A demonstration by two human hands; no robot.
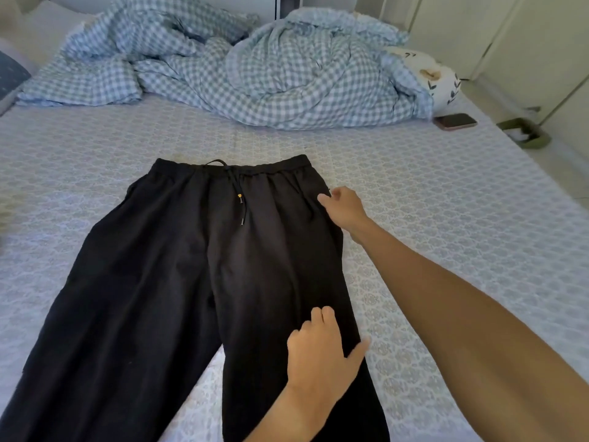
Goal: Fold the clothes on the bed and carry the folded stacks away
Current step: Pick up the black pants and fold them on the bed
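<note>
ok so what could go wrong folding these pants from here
Both hands, right hand and left hand, hold only the one side of the black pants, so folding over may drag the far leg crooked. The loose drawstring could bunch inside the fold. The phone lies near the bed's edge, so tugging might shift it off.

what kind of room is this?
Most likely a bedroom at home. A bed with a patterned sheet fills the view, a rumpled checked duvet lies at its far end, and black trousers are spread flat on it. A phone lies beside the duvet.
</note>
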